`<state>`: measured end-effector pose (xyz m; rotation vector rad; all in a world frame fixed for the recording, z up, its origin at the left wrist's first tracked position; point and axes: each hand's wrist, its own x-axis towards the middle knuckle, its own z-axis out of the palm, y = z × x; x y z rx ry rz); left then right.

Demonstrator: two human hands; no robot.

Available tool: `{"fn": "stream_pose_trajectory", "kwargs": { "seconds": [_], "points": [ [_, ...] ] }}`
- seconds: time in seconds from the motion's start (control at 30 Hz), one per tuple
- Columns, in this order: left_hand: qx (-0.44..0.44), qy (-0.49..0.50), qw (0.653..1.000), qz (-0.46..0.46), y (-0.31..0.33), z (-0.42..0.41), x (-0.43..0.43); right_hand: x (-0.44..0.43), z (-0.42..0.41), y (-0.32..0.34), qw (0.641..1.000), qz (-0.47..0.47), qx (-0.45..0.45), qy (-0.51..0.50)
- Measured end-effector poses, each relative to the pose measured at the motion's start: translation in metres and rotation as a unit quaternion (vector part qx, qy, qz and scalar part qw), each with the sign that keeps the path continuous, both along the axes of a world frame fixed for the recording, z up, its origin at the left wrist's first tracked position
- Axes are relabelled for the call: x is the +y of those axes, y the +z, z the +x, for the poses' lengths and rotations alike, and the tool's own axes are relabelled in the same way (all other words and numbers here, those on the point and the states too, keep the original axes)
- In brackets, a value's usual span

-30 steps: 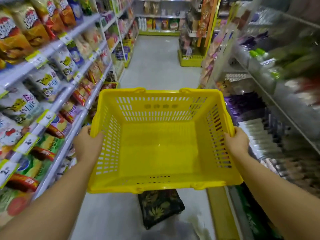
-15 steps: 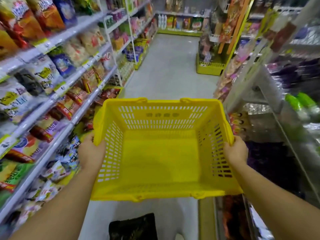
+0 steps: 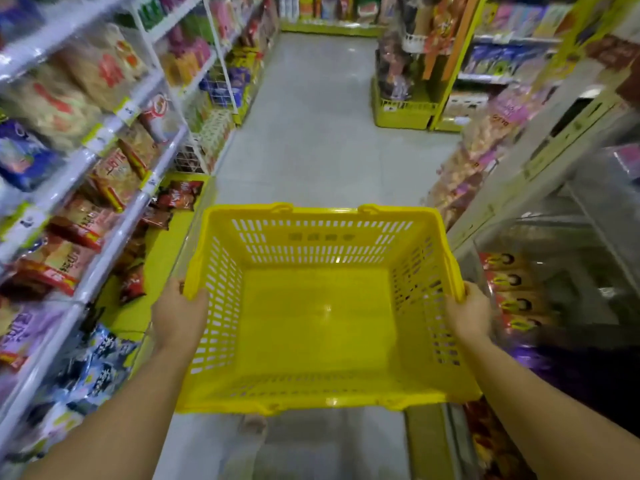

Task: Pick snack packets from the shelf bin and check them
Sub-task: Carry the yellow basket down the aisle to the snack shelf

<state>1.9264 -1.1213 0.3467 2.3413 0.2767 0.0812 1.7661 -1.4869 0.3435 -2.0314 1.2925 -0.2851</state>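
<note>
broadly, a grey aisle floor [image 3: 311, 133] is seen running away between two rows of shelving; the white shelves on the left [image 3: 114, 237] are filled level upon level with snack packets [image 3: 69, 223], most of them blurred, with red and orange ones on the middle levels and blue and white ones lower down beside the left forearm; the shelving on the right [image 3: 540, 140] is blurred as well, and only a column of red packs [image 3: 509, 292] can be made out just beside the right hand; a yellow display stand [image 3: 401, 112] is placed far down the aisle on the right, well apart from the hands; a yellow plastic basket [image 3: 322, 244] with slotted walls is held out roughly level above the floor, between the two rows of shelving; its left rim is gripped by the left hand [image 3: 176, 317], fingers and thumb wrapped round the edge; its right rim is gripped in the same way by the right hand [image 3: 469, 315]; the snack packets are all seen on the shelves, apart from both hands; small yellow and white price labels [image 3: 98, 136] are fixed along the shelf edges on the left, their print too blurred to be read
</note>
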Motion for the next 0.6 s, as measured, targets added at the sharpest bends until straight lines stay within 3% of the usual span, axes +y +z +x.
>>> {"fn": "stream_pose_trajectory", "kwargs": {
  "seconds": [0.3, 0.6],
  "points": [
    [0.007, -0.071, 0.997, 0.011, -0.09, 0.127, -0.027, 0.0, 0.071, -0.085, 0.997, 0.017, 0.05, -0.063],
    [0.029, -0.091, 0.995, 0.007, -0.323, 0.115, -0.082, -0.041, 0.052, -0.311, 0.988, -0.018, 0.134, -0.081]
  ]
}}
